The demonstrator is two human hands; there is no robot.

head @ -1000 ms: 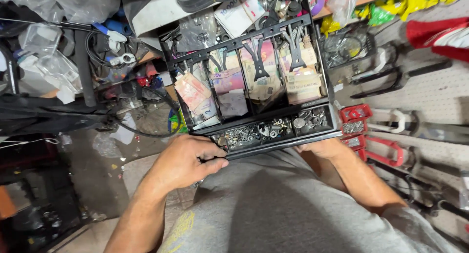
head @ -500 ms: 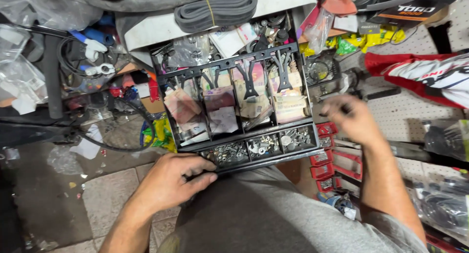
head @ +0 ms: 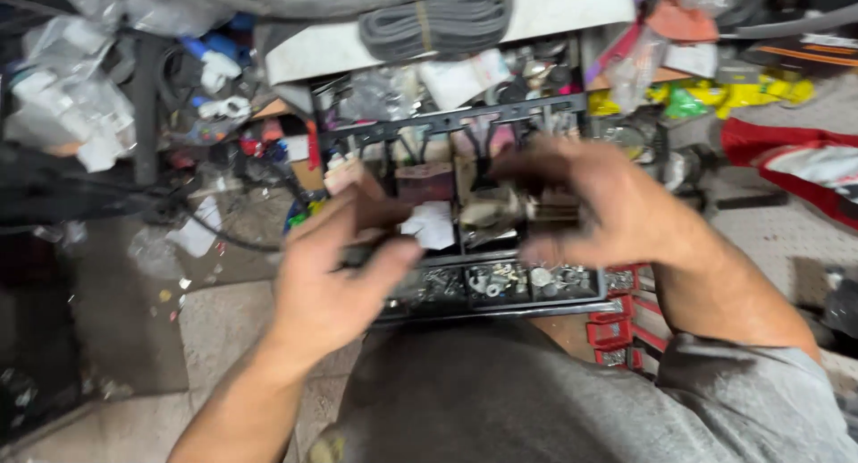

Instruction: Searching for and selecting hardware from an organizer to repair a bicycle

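Black plastic forms the compartmented tray (head: pixel 465 123), a cash-drawer kind of organiser that rests across the person's lap, its front row of small bins (head: pixel 527 282) holding washers, nuts and other metal bits, and its longer slots behind them holding folded papers and packets under spring clips. Both hands are now lifted above it. Half a second ago the left hand (head: pixel 335 280) lay flat on the tray's front edge; now it is raised over the tray's left part, fingers curled, its grip closed around a thin dark object (head: pixel 357 253) that motion blur hides too well to name. The right hand (head: pixel 594 204), which earlier reached out to the right over the red parts, has come back over the middle slots; its fingers are bent and pinch toward a small pale metal piece (head: pixel 541 211), but blur keeps me from telling whether the grip has truly closed on it. The two hands are near each other, not touching.

Around the tray: red slotted brackets (head: pixel 617 329) on the floor just to its right, a folded dark rubber tyre bundle (head: pixel 433 25) on a white board (head: pixel 554 7) beyond it, plastic bags (head: pixel 63 96) and cables at left, a red-and-white cloth (head: pixel 804 168) at right. Grey trousers (head: pixel 500 400) fill the foreground.
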